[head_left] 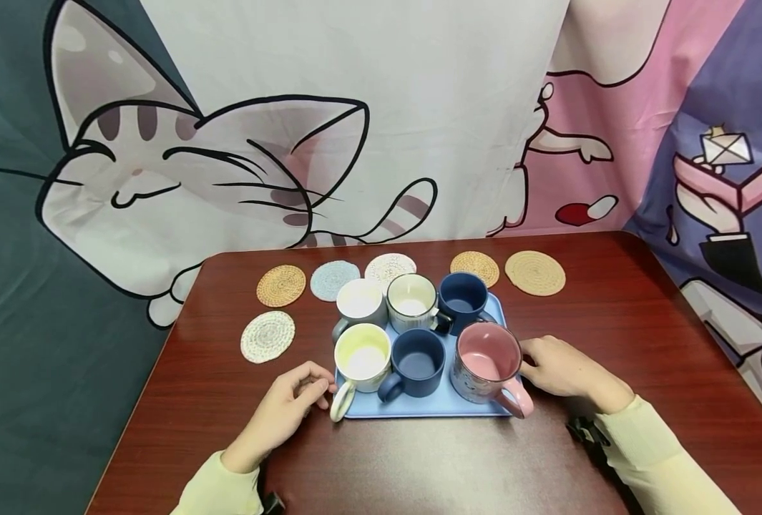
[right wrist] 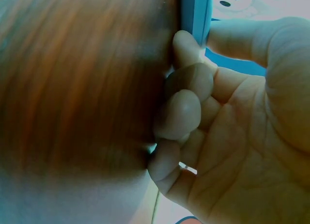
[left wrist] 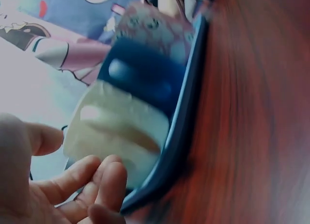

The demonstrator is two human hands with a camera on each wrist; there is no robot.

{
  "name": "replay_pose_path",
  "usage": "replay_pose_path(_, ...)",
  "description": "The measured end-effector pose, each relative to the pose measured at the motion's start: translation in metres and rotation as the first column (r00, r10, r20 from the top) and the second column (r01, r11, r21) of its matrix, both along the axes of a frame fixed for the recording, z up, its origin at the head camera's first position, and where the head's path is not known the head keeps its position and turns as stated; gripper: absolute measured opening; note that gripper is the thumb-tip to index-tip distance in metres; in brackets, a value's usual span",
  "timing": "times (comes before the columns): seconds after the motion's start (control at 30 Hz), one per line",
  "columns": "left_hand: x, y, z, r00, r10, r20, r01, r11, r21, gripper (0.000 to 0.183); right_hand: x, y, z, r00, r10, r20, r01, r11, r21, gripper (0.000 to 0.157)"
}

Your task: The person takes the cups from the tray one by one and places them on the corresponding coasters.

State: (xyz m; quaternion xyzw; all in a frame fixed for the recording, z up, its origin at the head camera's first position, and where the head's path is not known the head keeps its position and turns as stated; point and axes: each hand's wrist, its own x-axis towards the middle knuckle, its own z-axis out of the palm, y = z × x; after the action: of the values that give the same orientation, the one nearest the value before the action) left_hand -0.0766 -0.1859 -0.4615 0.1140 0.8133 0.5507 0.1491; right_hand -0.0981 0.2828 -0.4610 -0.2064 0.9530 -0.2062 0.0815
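Observation:
A light blue tray (head_left: 428,408) on the table carries several mugs in two rows. Its front row has a pale yellow mug (head_left: 363,380), a navy mug (head_left: 421,383) and a pink patterned mug (head_left: 474,386). Behind them are a white mug with a grey handle (head_left: 363,312), a striped cream mug (head_left: 411,320) and another navy mug (head_left: 461,315). My right hand (head_left: 557,366) pinches the tray's right rim, thumb above and fingers below, as the right wrist view shows. At the tray's left edge is my left hand (head_left: 284,406), its thumb apart from its loosely bent fingers, beside the yellow mug.
Round woven coasters lie behind and left of the tray: orange (head_left: 281,285), light blue (head_left: 333,280), white (head_left: 390,266), another orange (head_left: 474,267), tan (head_left: 535,272) and cream (head_left: 267,336). A cartoon-printed cloth (head_left: 458,107) hangs behind the brown table (head_left: 445,465).

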Motion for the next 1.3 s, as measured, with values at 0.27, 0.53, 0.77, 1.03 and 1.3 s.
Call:
replay_pose_path(0.27, 0.016, 0.011, 0.006, 0.989, 0.042, 0.144, -0.055, 0.994, 0.092, 0.024, -0.001, 0.0, 0.001, 1.0, -0.009, 0.011, 0.009, 1.0, 0.0, 0.013)
replay_pose_path(0.53, 0.021, 0.016, 0.0, 0.99, -0.047, 0.135, 0.022, 0.984, 0.178, 0.034, -0.002, -0.001, 0.002, 1.0, -0.005, 0.01, 0.005, 1.0, -0.001, 0.013)
replay_pose_path(0.77, 0.022, 0.02, -0.01, 0.994, -0.083, 0.076, 0.072, 0.988, 0.138, 0.032, -0.001, -0.001, 0.001, 1.0, -0.014, 0.026, 0.014, 1.0, 0.001, 0.012)
replay_pose_path(1.03, 0.024, 0.025, -0.013, 0.998, -0.053, 0.028, 0.051, 0.995, 0.087, 0.037, -0.001, -0.001, 0.002, 1.0, -0.008, 0.018, 0.008, 1.0, 0.001, 0.012)
replay_pose_path(1.3, 0.021, 0.025, -0.008, 0.998, 0.063, 0.012, -0.064, 0.997, 0.049, 0.042, -0.001, -0.001, 0.001, 1.0, -0.005, 0.001, 0.005, 1.0, 0.004, 0.012)
